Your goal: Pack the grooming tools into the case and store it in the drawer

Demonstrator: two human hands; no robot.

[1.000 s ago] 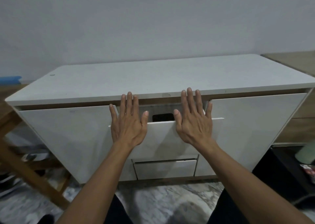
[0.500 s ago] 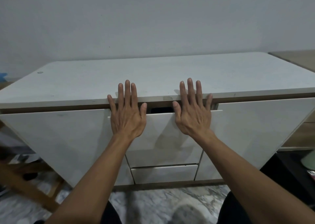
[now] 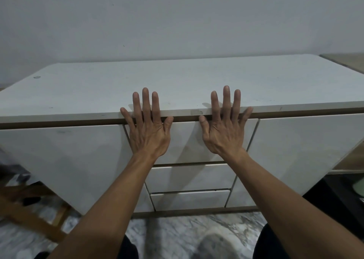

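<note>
The white cabinet's top drawer (image 3: pixel 187 140) sits flush with the doors on either side, closed. My left hand (image 3: pixel 148 130) presses flat on the left half of its front, fingers straight and reaching up over the top's edge. My right hand (image 3: pixel 223 130) presses flat on the right half in the same way. The case and the grooming tools are out of sight.
Two lower drawers (image 3: pixel 191 177) are closed beneath. The cabinet's white top (image 3: pixel 177 81) is bare against a grey wall. A wooden frame (image 3: pixel 29 215) stands at lower left, dark furniture (image 3: pixel 338 199) at lower right, and marble floor (image 3: pixel 177 237) lies below.
The top drawer has slid inward from partly open, with a dark case visible inside, to fully closed. Both hands moved forward with it, flat on its front.
</note>
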